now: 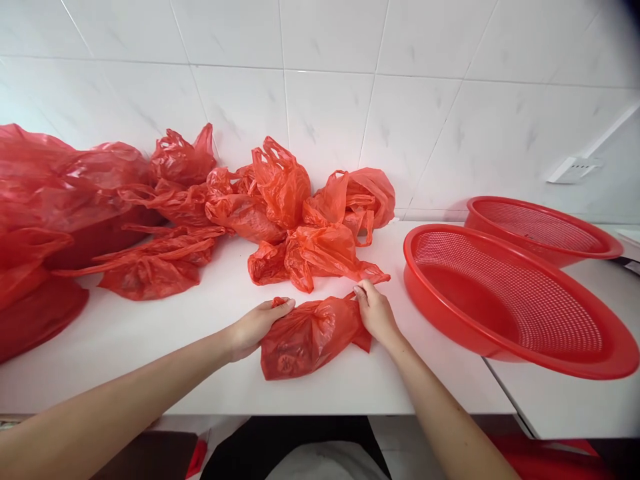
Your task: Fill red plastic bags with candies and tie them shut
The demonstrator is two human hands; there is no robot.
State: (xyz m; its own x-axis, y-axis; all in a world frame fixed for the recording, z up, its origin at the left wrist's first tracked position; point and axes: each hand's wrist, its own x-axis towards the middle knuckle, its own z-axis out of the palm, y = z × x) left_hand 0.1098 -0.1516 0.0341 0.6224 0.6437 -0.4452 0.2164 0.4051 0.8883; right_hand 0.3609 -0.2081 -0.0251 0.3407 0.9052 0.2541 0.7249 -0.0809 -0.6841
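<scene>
A small red plastic bag (306,337) lies on the white counter (150,333) near its front edge. My left hand (256,325) grips the bag's left end. My right hand (375,312) pinches its upper right corner. Just behind the bag lies a heap of several crumpled red plastic bags (280,207), stretching to the tiled wall.
Two red perforated plastic baskets stand at the right, the nearer basket (505,300) tilted and overhanging the counter's gap, the farther basket (543,227) behind it. Large red bags (45,213) pile up at the far left. A white wall socket (570,170) sits at the right.
</scene>
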